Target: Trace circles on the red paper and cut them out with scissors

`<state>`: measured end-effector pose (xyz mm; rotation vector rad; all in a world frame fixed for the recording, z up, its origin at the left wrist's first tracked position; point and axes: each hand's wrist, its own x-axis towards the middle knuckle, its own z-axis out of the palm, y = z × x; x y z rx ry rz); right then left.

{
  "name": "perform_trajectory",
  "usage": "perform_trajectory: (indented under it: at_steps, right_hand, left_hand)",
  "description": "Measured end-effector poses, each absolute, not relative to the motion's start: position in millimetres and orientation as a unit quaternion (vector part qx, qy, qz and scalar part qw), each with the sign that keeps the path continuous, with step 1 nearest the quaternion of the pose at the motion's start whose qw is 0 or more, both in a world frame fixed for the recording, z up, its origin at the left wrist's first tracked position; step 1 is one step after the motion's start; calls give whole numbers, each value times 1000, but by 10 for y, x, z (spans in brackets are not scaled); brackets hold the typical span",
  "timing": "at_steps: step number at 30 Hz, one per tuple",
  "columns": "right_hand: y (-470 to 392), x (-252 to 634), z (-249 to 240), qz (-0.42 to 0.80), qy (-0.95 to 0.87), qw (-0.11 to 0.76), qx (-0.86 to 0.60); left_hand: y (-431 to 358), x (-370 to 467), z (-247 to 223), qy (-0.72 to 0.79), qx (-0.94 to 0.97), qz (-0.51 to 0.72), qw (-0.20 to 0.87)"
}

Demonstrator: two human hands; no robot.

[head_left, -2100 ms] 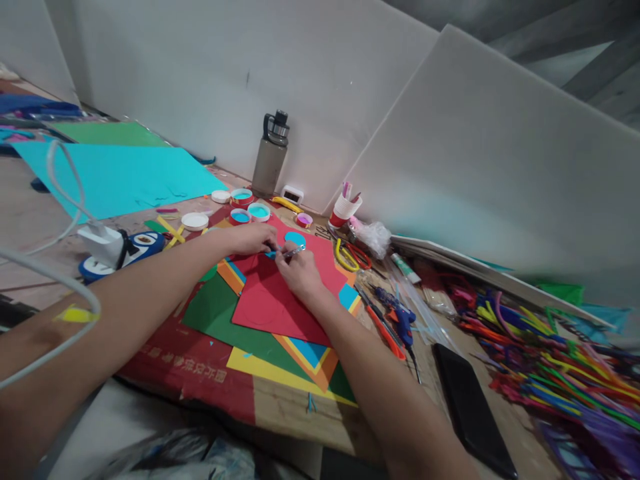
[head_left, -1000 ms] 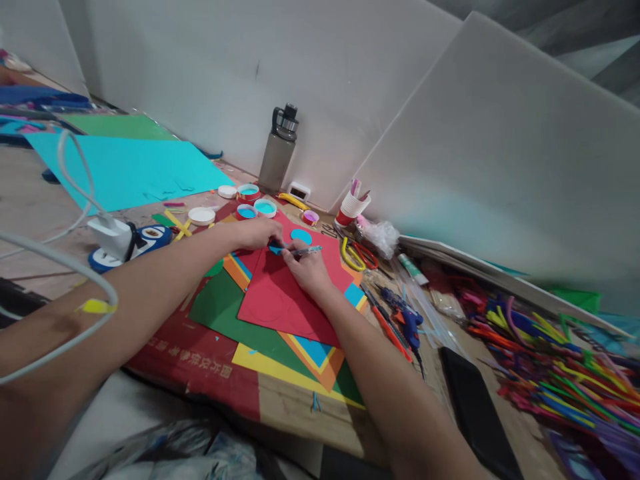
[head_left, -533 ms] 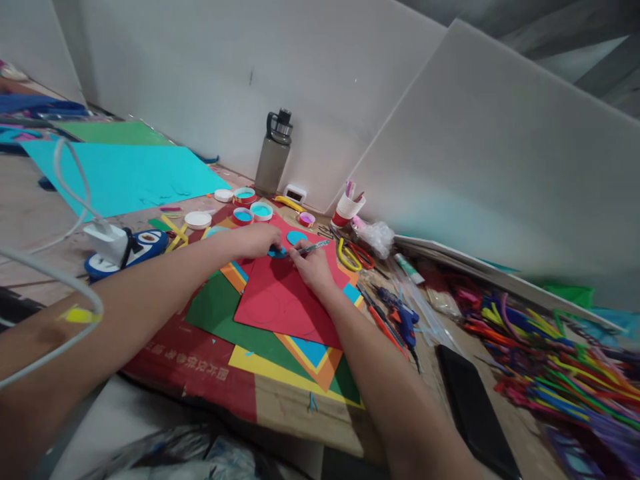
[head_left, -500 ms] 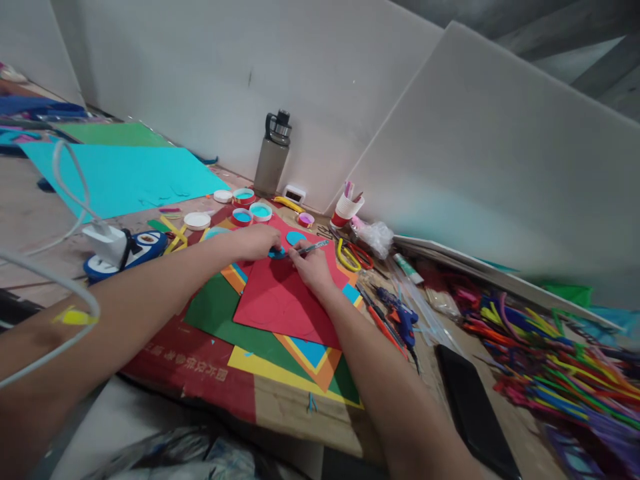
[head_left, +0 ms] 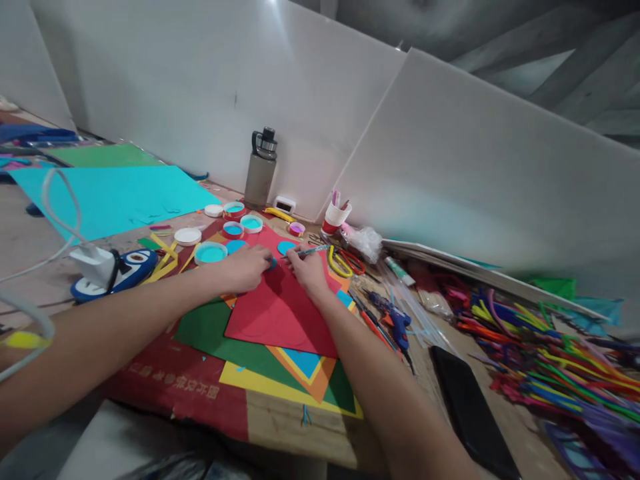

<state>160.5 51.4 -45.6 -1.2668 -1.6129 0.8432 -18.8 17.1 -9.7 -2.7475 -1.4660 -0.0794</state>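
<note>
Head view: right hand (head_left: 307, 272) closed round pen (head_left: 317, 251), tip near blue piece (head_left: 273, 264). Left hand (head_left: 251, 267) curled over piece on red paper (head_left: 283, 320); pinching or just pressing, can't tell. Blue disc (head_left: 285, 248) just beyond. Looks like pen-marking step; next move calls for piece held flat, tip at its edge

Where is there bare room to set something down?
Mostly free: the red board between the left forearm and green paper, and brown cardboard between the right forearm and phone. Crowded: around the pots, glue gun and pipe cleaners.
</note>
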Motion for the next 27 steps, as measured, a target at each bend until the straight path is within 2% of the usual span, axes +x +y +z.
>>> perform_trajectory:
  at_steps: [8, 16, 27]
  right_hand:
    - [685, 1501, -305, 305, -697, 402, -509]
    - [809, 1231, -361, 282, -725, 362, -514]
    - [857, 1212, -362, 269, -736, 333, -525]
  left_hand:
    - [43, -133, -155, -469, -881, -32, 46]
    - [-109, -7, -335, -485, -864, -42, 125]
    - [-106, 18, -303, -491, -864, -42, 109]
